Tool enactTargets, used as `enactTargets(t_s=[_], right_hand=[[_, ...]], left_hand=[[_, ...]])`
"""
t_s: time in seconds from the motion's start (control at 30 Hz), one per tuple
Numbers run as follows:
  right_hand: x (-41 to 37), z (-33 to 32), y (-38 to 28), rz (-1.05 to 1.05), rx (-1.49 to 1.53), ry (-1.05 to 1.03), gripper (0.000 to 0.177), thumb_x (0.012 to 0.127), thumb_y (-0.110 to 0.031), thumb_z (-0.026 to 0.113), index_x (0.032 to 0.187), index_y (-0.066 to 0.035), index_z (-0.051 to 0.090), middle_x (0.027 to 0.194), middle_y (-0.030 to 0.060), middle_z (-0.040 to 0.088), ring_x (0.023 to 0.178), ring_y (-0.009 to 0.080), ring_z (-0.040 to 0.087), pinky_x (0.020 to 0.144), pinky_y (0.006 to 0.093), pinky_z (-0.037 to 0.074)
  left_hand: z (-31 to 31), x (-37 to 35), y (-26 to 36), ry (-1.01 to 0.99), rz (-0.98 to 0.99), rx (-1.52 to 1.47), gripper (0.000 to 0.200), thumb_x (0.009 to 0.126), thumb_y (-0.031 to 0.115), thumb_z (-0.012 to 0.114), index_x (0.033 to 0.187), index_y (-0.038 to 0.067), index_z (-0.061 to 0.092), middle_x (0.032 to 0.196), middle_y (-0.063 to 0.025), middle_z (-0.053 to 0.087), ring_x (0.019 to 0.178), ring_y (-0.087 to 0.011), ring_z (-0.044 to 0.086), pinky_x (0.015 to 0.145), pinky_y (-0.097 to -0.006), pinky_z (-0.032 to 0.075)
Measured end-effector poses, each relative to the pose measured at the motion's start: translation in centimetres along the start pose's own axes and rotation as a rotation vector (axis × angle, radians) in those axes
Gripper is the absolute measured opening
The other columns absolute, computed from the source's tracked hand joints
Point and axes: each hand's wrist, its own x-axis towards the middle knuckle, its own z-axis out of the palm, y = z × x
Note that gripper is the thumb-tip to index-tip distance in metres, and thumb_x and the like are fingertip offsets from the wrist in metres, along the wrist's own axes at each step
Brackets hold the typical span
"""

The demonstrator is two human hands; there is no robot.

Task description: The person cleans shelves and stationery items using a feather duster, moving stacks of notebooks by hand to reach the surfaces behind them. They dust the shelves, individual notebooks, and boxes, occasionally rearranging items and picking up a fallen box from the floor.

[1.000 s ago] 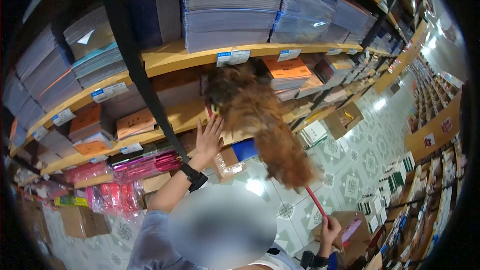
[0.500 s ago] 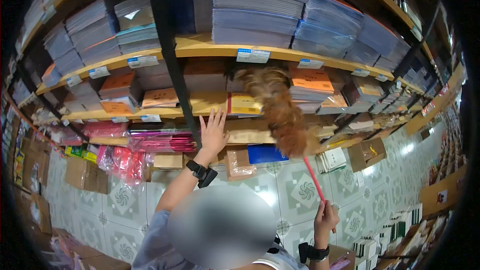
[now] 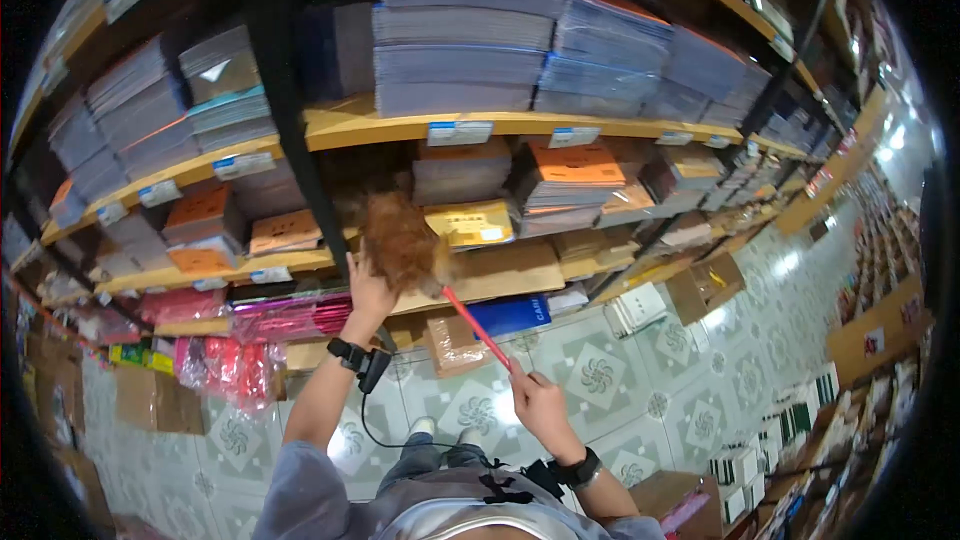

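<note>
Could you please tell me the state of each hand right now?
Left hand: open, no held object visible, beside the brown duster and near the black post.
Right hand: closed, holding the duster by its red handle.

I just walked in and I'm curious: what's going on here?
A person's right hand grips the red handle of a brown feather duster. The feathers are below a wooden shelf, left of a yellow-covered book. The left hand is beside the feathers; whether it touches them is unclear.
</note>
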Motion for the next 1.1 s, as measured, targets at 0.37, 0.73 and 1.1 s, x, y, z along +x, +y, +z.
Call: enactTargets(t_s=[0.37,0.73,1.1], right_hand=[[-5.2,-9.1,4.7,0.03,-0.248,0.235,0.03,0.059,-0.002,0.058,0.087,-0.014,0.061,0.051,0.0052,0.044,0.042,0.0211,0.044,0.039,0.0311,0.034],[-12.1,-14.8,13.4,0.427,-0.221,0.479,0.022,0.071,-0.002,0.053,0.091,-0.004,0.059,0.049,0.0083,0.038,0.04,0.0169,0.036,0.041,0.0265,0.029],[-2.5,-16.9,21.8,0.158,-0.192,0.351,0.027,0.064,-0.007,0.059,0.09,-0.013,0.061,0.052,0.0074,0.044,0.041,0.023,0.043,0.039,0.0321,0.032]], left_hand=[[-0.5,3.2,2.7,-0.055,-0.085,-0.529,0.04,0.068,0.018,0.056,0.102,-0.001,0.048,0.108,-0.0191,0.044,0.11,-0.0329,0.033,0.094,-0.0449,0.023],[-1.4,10.4,18.4,0.215,0.285,-0.449,0.038,0.07,0.007,0.049,0.107,0.003,0.045,0.118,-0.0131,0.039,0.117,-0.0307,0.027,0.097,-0.047,0.016],[0.1,13.5,25.3,-0.066,-0.045,0.087,0.052,0.07,0.016,0.052,0.118,0.005,0.036,0.125,-0.0073,0.033,0.119,-0.0251,0.024,0.097,-0.0531,0.005]])
